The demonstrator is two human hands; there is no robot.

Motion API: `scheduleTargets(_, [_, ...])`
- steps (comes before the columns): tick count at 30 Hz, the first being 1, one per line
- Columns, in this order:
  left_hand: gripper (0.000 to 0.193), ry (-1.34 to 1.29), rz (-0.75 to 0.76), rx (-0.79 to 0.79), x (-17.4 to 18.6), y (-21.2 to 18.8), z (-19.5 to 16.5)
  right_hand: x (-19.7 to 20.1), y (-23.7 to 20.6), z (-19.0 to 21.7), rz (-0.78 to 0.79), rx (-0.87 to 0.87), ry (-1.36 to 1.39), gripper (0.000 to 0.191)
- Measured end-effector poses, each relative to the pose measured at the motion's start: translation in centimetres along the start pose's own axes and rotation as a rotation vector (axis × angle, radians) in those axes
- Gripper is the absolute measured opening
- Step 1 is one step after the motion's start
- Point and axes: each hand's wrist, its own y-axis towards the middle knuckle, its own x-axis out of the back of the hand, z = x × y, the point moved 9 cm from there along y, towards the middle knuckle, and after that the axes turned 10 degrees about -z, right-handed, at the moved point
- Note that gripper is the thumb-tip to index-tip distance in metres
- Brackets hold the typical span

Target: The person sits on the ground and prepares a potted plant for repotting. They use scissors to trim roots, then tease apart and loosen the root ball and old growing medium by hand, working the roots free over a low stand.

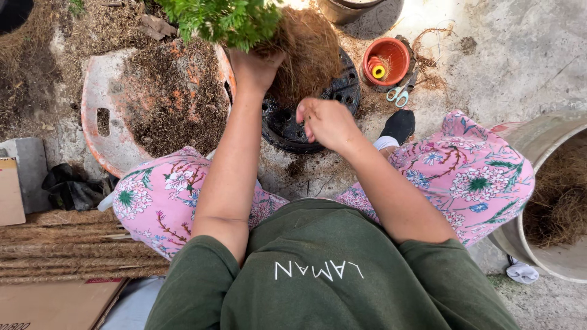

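A leafy green plant [223, 21] with a brown fibre root ball [309, 52] stands in a black perforated pot [287, 125] on the ground in front of me. My left hand [254, 67] grips the plant at its base, just under the leaves. My right hand [327, 122] hovers over the pot's near rim with the fingers curled together; whether it pinches some fibre cannot be seen. My knees in pink flowered trousers frame the pot on both sides.
An overturned orange plastic seat [101, 116] covered with brown fibre lies at left. A small terracotta pot [386, 60] holding spools and scissors [400, 93] lie at upper right. A grey tub [550, 195] of coir stands right. Coir poles [67, 250] and cardboard [55, 302] lie lower left.
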Motion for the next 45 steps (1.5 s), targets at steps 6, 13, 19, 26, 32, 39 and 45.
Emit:
scheduleTargets(6, [0.071, -0.614, -0.019, 0.115, 1.9, 1.2, 0.6, -7.2, 3.4, -8.5, 0.262, -0.178, 0.407, 0.040])
scheduleTargets(13, [0.053, -0.653, 0.381, -0.346, 1.9, -1.6, -8.8, 1.3, 11.6, -16.4, -0.201, -0.265, 1.214, 0.043])
scheduleTargets(19, [0.048, -1.293, 0.549, 0.619, -3.4, -3.4, -4.6, 3.6, 11.6, -15.7, -0.225, -0.287, 1.307, 0.041])
scheduleTargets(26, [0.056, 0.065, 0.379, -0.241, -6.4, -4.6, -3.3, 6.8, 10.9, -13.3, -0.622, -0.022, 0.266, 0.056])
scheduleTargets(32, [0.065, -0.023, 0.469, -0.038, -4.4, -4.2, -2.9, 7.5, 9.0, -10.4, -0.719, 0.068, -0.052, 0.032])
scheduleTargets(39, [0.075, -0.935, 0.336, 0.460, -1.5, -2.8, 4.1, 8.1, 9.0, -7.9, -0.849, 0.293, -0.012, 0.017])
scheduleTargets(45, [0.053, -1.526, 0.512, 0.918, -8.8, -5.9, 4.3, 5.7, 9.5, -6.9, -0.479, 0.510, 0.540, 0.062])
